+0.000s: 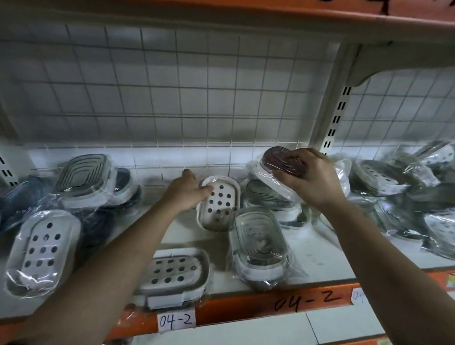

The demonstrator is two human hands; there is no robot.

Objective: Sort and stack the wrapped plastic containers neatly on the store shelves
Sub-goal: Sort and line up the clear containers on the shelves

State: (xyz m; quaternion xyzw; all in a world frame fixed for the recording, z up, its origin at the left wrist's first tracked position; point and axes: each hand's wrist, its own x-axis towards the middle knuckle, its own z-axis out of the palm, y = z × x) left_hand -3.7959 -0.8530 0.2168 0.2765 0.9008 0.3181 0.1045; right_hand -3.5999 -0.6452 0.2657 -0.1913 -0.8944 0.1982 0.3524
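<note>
Wrapped plastic containers lie scattered on a white shelf (322, 246). My left hand (187, 191) grips the far end of a white container with a hole-dotted tray (219, 206), which stands tilted near the shelf's back. My right hand (308, 176) is closed over a wrapped container with a dark reddish ribbed lid (274, 159), held on top of another ribbed-lid container (267, 198). A clear-lidded container (256, 247) lies in front of these. Two more hole-dotted ones lie at the front left (41, 249) and front middle (175, 272).
A pile of wrapped containers (417, 198) fills the right bay past a slotted upright (334, 120). More lie at the left, one with a grey ribbed lid (85, 174). A wire grid backs the shelf. An upper shelf hangs overhead. The orange shelf edge (240, 310) carries "04-2" labels.
</note>
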